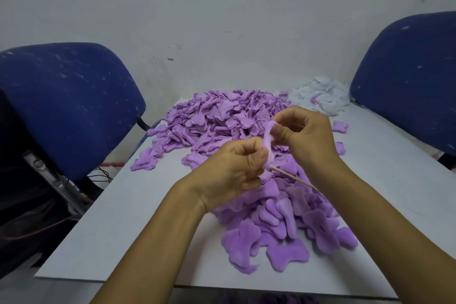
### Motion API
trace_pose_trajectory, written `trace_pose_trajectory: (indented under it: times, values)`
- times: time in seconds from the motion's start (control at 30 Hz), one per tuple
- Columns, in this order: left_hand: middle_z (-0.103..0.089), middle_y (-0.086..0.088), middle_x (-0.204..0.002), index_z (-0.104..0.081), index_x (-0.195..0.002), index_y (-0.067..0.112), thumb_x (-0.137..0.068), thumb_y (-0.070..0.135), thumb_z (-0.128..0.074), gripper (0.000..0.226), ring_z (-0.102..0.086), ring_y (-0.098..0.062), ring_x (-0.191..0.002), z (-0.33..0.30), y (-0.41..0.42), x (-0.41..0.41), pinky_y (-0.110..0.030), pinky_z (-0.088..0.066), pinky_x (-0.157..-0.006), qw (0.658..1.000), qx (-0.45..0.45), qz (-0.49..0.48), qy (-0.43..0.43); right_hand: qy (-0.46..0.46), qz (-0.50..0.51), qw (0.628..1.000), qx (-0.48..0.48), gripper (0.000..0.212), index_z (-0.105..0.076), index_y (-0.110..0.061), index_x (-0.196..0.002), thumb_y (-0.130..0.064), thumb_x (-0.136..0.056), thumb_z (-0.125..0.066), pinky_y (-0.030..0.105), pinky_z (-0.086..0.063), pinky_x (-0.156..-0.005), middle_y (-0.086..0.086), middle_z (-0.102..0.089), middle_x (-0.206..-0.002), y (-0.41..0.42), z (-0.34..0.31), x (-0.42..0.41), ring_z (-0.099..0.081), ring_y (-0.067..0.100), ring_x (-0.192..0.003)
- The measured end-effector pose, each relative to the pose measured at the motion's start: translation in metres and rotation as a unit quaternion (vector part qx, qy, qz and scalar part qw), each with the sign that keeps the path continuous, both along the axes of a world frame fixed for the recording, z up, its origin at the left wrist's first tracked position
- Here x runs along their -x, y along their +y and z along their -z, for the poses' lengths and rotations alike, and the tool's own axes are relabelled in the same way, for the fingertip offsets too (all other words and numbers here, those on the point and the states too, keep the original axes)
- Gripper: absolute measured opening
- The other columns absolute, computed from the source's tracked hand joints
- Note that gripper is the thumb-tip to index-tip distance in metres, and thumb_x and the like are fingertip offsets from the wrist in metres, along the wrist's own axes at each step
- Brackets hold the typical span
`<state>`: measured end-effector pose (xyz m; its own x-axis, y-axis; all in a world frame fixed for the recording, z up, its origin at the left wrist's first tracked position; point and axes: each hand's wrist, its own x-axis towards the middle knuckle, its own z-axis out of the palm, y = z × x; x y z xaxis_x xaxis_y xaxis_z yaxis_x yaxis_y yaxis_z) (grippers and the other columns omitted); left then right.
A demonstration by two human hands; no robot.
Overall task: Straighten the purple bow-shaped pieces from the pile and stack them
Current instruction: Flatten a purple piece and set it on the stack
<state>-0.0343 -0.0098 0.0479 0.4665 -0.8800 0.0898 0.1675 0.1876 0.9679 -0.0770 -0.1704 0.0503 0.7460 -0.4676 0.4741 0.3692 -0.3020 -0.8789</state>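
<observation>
Both hands, left hand (237,163) and right hand (303,136), pinched one bow (267,140); the stick (293,177) could likely tear it if pushed hard.

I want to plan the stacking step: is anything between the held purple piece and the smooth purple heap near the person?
Nothing visible blocks it. The purple bow-shaped fabric piece is above the near heap of smoothed purple pieces.

hands (271,145) pinching purple piece (267,142), wooden stick (293,177)
</observation>
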Motion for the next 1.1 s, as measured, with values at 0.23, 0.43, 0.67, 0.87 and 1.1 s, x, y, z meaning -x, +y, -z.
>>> trace_pose_trajectory:
  times: [0.23, 0.43, 0.67, 0.87, 1.1]
  values:
    - [-0.065, -0.001, -0.065, -0.066, -0.069, 0.016, -0.073, 0.014, -0.073, 0.009, -0.061, -0.013, -0.06, 0.006, -0.012, -0.002, -0.023, -0.049, -0.057, 0.968, 0.009, -0.247, -0.041, 0.007, 0.0, 1.0, 0.005, 0.014, -0.068, -0.009, -0.08, 0.004, -0.082, -0.072, 0.024, -0.058, -0.06, 0.005, -0.067, -0.067, 0.002, 0.003, 0.007, -0.065, 0.011, -0.06]
    - [-0.054, -0.007, -0.063, -0.063, -0.065, 0.015, -0.073, 0.014, -0.078, 0.017, -0.052, -0.015, -0.056, 0.005, -0.017, 0.008, -0.022, -0.04, -0.053, 0.99, -0.029, -0.115, -0.074, 0.005, 0.03, 0.999, -0.033, 0.02, -0.066, -0.009, -0.075, 0.009, -0.083, -0.069, 0.016, -0.051, -0.051, -0.003, -0.063, -0.057, 0.0, -0.002, 0.009, -0.061, 0.004, -0.051]
    - [-0.054, -0.012, -0.074, -0.061, -0.077, 0.002, -0.089, 0.011, -0.067, 0.017, -0.05, -0.018, -0.073, 0.002, -0.015, 0.001, -0.038, -0.047, -0.072, 0.949, -0.011, -0.198, -0.245, 0.012, 0.007, 0.996, -0.09, 0.02, -0.064, -0.008, -0.077, 0.01, -0.087, -0.064, 0.024, -0.058, -0.059, -0.003, -0.062, -0.058, -0.003, -0.009, 0.01, -0.064, 0.01, -0.057]
    - [-0.072, -0.004, -0.08, -0.073, -0.085, 0.012, -0.087, 0.009, -0.067, 0.007, -0.067, -0.013, -0.074, 0.001, -0.016, -0.004, -0.027, -0.055, -0.068, 0.938, 0.06, -0.254, -0.226, -0.002, -0.01, 0.995, -0.099, 0.013, -0.065, -0.007, -0.08, 0.003, -0.088, -0.066, 0.035, -0.061, -0.067, 0.011, -0.065, -0.072, 0.007, -0.011, 0.012, -0.065, 0.02, -0.067]
    - [-0.056, -0.001, -0.071, -0.062, -0.079, 0.016, -0.094, 0.029, -0.051, 0.023, -0.052, -0.013, -0.064, 0.01, -0.023, 0.01, -0.024, -0.042, -0.059, 0.999, 0.018, 0.042, -0.029, 0.001, 0.049, 0.997, -0.056, 0.027, -0.064, -0.016, -0.07, 0.006, -0.085, -0.068, 0.015, -0.046, -0.051, -0.011, -0.059, -0.055, 0.002, -0.012, 0.015, -0.054, 0.0, -0.051]
